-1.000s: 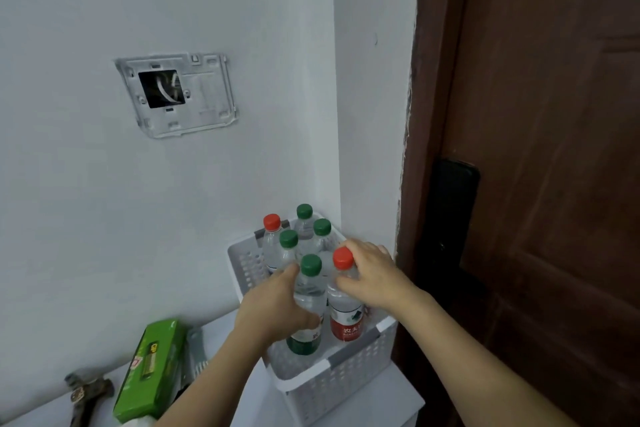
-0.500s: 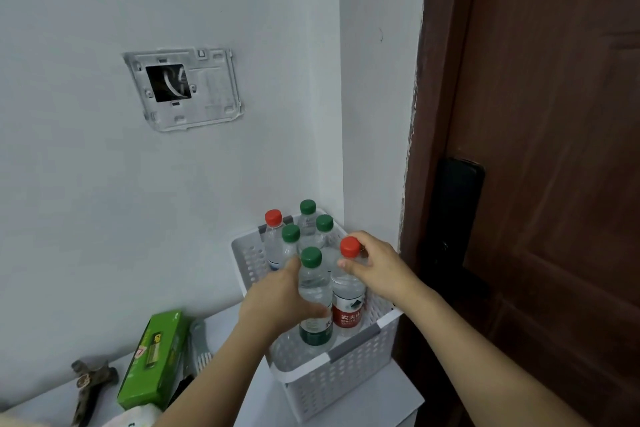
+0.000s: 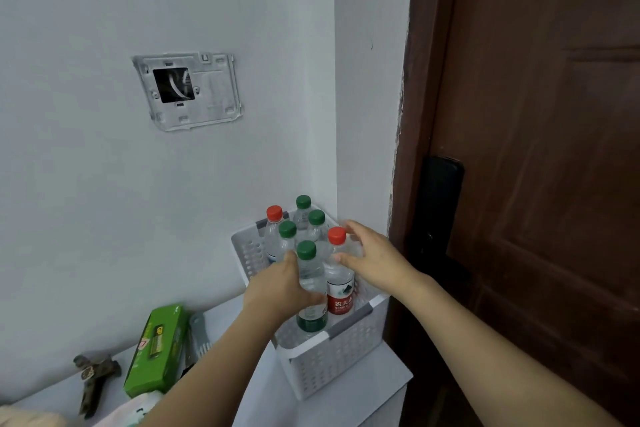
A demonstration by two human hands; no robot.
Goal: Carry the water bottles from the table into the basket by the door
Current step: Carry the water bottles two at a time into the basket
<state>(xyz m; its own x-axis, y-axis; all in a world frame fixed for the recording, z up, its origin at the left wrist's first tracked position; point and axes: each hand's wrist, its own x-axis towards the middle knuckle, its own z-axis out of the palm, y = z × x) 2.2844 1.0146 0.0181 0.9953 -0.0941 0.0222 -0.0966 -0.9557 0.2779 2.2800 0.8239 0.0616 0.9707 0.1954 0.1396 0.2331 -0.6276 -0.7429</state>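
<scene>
Full and weighty, slick thin-walled plastic, the green-capped bottle [image 3: 309, 291] is gripped at its waist by the left hand [image 3: 280, 289], while the right hand [image 3: 375, 262] pinches the red-capped bottle [image 3: 340, 274] beside it at its shoulder.

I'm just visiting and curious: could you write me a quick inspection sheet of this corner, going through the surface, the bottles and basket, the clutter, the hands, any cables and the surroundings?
Surface: white cabinet top carrying the basket.
Job's things: white basket holds six upright bottles, four green-capped, two red-capped; nearest are the green-capped bottle and red-capped bottle.
Clutter: green battery box, grey comb, dark metal tool.
Hands: left hand grips the green-capped bottle; right hand holds the red-capped bottle near its neck.
Cables: white wires inside the open wall mounting plate.
Surroundings: white wall, brown door with black lock.
</scene>
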